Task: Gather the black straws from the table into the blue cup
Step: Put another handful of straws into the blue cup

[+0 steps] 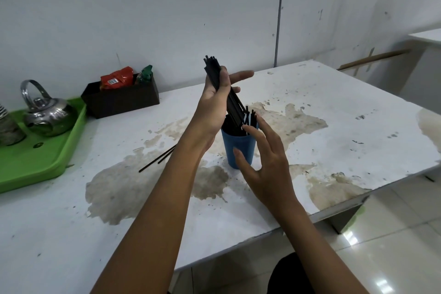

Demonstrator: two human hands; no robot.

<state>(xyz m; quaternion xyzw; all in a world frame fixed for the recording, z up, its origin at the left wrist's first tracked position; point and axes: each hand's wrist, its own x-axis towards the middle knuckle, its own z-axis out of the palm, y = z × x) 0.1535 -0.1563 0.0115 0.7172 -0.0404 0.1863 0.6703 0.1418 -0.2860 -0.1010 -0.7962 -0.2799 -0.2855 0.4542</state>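
Black straws (216,74): left hand (214,100) grips a bundle, lowering it into the blue cup (238,148); right hand (265,157) spread open beside it. Next, grab the two strays (157,159) off the tabletop (334,131).

Two loose straws (158,159) run under left forearm, far ends hidden; bundle (216,74) bottoms hidden inside blue cup (238,148); green tray (43,162) cut by left edge.

Both hands crowd the blue cup (238,148); table (334,126) rightward lies open.
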